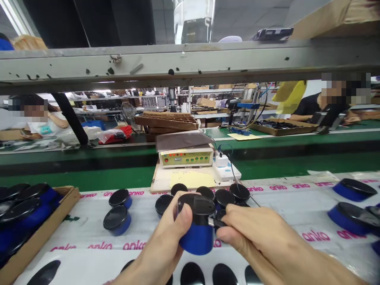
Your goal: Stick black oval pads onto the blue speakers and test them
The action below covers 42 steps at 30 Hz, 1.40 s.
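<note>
A left hand (170,226) grips a blue plastic-looking cylinder with a glossy black top (197,239), long axis near upright, top up, far side hidden; beside it, the right hand (261,227) pinches a partly covered black-and-silver piece (212,222) pointing left.

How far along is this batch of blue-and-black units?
Possibly done: those in the cardboard box, though nothing marks them finished. In hand: one unit in the left hand, with the right hand holding a metal-tipped black piece at its side. Probably left: loose units around the work surface. Can't tell which were already handled.
</note>
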### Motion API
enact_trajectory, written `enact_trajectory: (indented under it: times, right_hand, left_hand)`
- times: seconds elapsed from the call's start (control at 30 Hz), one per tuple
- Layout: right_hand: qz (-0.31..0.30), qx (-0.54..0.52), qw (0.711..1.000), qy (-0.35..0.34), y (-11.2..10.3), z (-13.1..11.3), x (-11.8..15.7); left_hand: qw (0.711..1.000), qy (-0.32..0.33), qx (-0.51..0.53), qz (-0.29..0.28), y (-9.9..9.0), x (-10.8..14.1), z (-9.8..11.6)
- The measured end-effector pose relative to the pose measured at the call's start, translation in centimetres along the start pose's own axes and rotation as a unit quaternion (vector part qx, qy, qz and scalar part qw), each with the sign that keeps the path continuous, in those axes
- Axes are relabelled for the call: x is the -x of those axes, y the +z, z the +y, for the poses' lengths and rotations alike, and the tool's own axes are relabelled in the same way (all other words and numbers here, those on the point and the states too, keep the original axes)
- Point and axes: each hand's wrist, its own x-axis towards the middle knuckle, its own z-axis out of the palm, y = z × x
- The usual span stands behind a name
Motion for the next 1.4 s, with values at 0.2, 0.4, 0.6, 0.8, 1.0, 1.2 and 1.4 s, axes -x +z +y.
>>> enact_trajectory:
  times: [0.2, 0.4, 0.6, 0.8, 1.0, 1.2, 1.4]
  right_hand:
    - [-0.037, 0.017, 0.998, 0.049, -0.5, -0.2, 0.3]
    - [0.010, 0.077, 0.996, 0.035, 0.3, -0.5, 0.2]
    - [-0.072, -0.098, 0.981, 0.148, 2.5, 0.7, 0.6]
    - [-0.055, -0.170, 0.980, 0.086, 4.1, 1.1, 0.2]
    - [-0.015, -0.182, 0.983, 0.024, 4.7, 0.9, -0.1]
    - [-0.030, -0.175, 0.984, 0.015, 5.6, 1.3, 0.4]
    - [-0.007, -0.135, 0.991, -0.002, 5.6, 1.3, 0.6]
  left_hand:
    - [0.980, 0.134, -0.146, -0.007, -0.2, 0.3, -0.3]
    - [0.937, 0.187, -0.294, 0.000, -0.9, 0.6, -0.5]
    - [0.722, 0.377, -0.579, 0.033, -2.1, 0.9, -0.3]
    - [0.540, 0.568, -0.620, -0.027, -1.3, 1.4, 1.1]
    - [0.528, 0.569, -0.630, -0.022, -1.1, 2.1, 1.1]
    - [0.531, 0.536, -0.656, 0.009, -1.2, 2.5, 1.1]
    - [0.549, 0.522, -0.652, 0.027, -1.2, 2.4, 1.2]
